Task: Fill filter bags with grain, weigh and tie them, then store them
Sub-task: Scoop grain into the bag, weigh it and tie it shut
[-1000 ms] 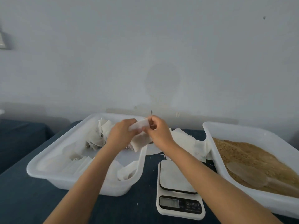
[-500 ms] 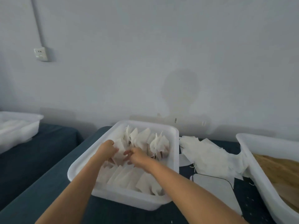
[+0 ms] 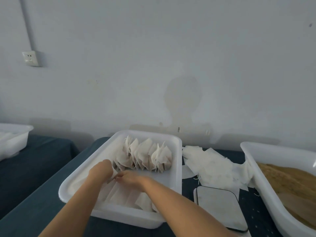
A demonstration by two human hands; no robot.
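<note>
Three white tubs in view. Far left tub (image 3: pixel 15 139) only partly in frame, pale contents unclear. Middle tub (image 3: pixel 177 168) holds tied filter bags (image 3: pixel 147 156) standing in a far row, flatter bags (image 3: pixel 123 195) lying near. Left hand (image 3: pixel 100 170) and right hand (image 3: pixel 130 178) meet low inside it, fingers curled on a bag; blur hides the exact grip. Empty filter bags (image 3: pixel 210 165) piled right of the tub, scale (image 3: pixel 220 207) nearer. Right tub (image 3: pixel 256 170) holds grain (image 3: pixel 290 183). Versus half a second ago: hands sit lower in the tub, view slightly shifted left.
</note>
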